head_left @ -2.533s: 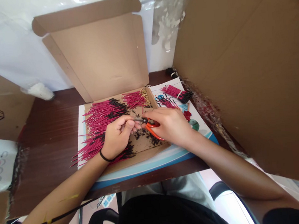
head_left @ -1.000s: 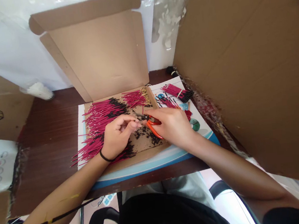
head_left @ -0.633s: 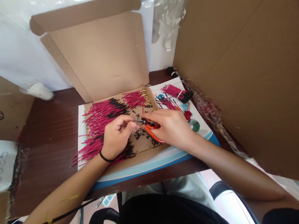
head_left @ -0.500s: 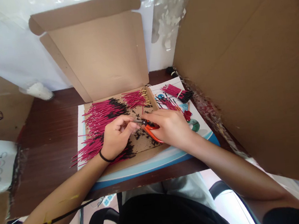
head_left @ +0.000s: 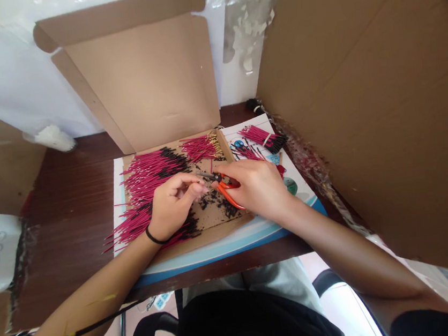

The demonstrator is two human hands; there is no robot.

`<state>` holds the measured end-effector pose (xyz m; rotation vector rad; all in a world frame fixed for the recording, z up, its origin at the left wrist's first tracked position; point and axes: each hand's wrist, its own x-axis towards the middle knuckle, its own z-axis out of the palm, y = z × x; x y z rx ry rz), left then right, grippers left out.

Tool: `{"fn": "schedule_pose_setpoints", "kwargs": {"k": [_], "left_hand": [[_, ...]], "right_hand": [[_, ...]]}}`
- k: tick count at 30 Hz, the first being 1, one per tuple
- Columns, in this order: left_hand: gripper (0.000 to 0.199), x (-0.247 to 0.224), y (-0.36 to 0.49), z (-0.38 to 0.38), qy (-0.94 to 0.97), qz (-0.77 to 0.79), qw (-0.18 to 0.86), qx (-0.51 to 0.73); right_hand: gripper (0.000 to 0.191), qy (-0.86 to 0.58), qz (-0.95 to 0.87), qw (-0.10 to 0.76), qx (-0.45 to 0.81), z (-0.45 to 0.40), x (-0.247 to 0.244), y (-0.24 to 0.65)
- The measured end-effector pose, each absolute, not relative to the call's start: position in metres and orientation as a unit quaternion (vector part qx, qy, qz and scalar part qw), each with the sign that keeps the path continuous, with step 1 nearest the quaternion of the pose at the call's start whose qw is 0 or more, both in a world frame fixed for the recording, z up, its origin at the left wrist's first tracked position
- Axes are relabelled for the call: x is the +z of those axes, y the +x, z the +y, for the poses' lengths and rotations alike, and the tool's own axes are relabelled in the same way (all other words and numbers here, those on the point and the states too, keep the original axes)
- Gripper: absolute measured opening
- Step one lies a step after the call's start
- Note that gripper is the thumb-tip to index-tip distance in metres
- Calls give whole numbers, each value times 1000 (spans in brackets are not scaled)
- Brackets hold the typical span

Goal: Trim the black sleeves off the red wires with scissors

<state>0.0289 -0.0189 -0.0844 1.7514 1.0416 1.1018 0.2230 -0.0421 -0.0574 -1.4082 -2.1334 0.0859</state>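
Cutters with orange handles (head_left: 229, 195) sit firmly in the curled fingers (head_left: 244, 173) of the right hand (head_left: 257, 191), while the left hand (head_left: 173, 203) pinches one thin wire (head_left: 204, 175) near its fingertips, just at the cutter head in the middle of the frame. Most red wires (head_left: 148, 179) still lie in a large black-ended pile to the left of the hands, inside the open cardboard box (head_left: 142, 85). A small gold-tipped bunch (head_left: 201, 148) lies just above the hands, a banded bundle (head_left: 263, 139) lies on the printed sheet (head_left: 244, 133) at right, and black scraps (head_left: 215, 204) are scattered below the cutters.
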Motion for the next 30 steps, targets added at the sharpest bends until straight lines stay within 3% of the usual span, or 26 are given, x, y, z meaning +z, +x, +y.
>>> {"fn": "schedule_pose_setpoints", "kwargs": {"k": [12,19,30], "left_hand": [[28,-87,26,-19,689,443,382,428],[31,-83,29,-20,689,445,373,434],[22,-80,30,-20,703,418,380,432]], "right_hand": [[21,-493,-824,277,21,-44,-58,221],[16,-513,-829,223,5,-44,-62,222],[27,-550,-784,284,53,-43,-56,220]]}}
